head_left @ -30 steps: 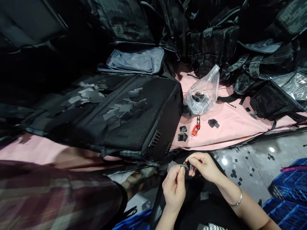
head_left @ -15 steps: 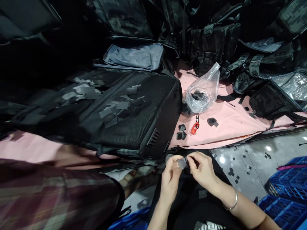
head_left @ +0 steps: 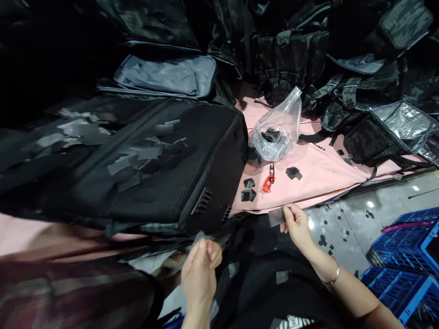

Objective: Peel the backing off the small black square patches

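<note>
Your right hand pinches a thin, grey, translucent square between thumb and fingertips, the piece sticking out to their left, while your left hand, well apart, has its fingers closed on a sheer greyish scrap that shows just above their tips. Beyond your right fingertips, red-handled, black-bladed snips and, farther off, a clear plastic bag holding dark pieces lie on pink cloth. Beyond your left fingers lies a large, black, mesh-panelled backpack with loose grey squares on it.
</note>
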Motion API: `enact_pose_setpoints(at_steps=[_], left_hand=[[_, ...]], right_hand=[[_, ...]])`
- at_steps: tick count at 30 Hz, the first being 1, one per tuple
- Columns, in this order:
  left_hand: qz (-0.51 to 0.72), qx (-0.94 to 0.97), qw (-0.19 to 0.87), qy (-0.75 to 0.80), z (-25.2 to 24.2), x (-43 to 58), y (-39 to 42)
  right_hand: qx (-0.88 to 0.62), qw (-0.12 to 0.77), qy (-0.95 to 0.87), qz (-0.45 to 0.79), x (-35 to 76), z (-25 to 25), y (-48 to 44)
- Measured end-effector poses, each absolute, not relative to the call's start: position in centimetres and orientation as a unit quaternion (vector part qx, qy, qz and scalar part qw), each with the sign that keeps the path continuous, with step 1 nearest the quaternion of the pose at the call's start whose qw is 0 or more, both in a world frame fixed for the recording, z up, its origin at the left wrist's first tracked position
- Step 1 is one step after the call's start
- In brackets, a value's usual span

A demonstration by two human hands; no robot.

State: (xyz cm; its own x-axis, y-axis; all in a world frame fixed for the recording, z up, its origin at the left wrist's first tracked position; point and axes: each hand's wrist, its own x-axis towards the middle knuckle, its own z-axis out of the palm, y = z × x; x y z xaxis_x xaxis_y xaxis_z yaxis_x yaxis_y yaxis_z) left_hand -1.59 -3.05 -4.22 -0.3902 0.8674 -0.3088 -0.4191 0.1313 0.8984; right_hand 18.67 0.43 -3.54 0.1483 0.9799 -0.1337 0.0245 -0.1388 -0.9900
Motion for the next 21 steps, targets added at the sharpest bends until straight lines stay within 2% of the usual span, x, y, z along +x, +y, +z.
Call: enact_pose_setpoints(at_steps=[3, 7, 12, 15, 21], left_hand=[[0.583, 0.227, 0.559, 0.544, -5.1, -1.7, -4.0], [0.519, 0.336, 0.592, 0.516, -5.9, 0.4, -4.7], [0.462, 0.461, 0.519, 0.552, -5.7, 2.5, -4.4], [0.493, 0.470, 0.451, 0.576, -5.2, 3.6, -4.9], [0.576, 0.395, 0.387, 0.603, -5.5, 5.6, -4.7]], right_hand=[[-0.583, 0.427, -0.503, 0.474, 18.5, -3.9, -0.1], [-0.574, 0.388, -0.552, 0.464, 17.4, -3.3, -1.2], [-0.530, 0.348, -0.607, 0.480, 17.3, -2.5, -1.9], [-0.520, 0.368, -0.550, 0.540, 16.9, -3.0, -1.7], [-0.490, 0.460, -0.307, 0.674, 13.6, -4.4, -0.4]])
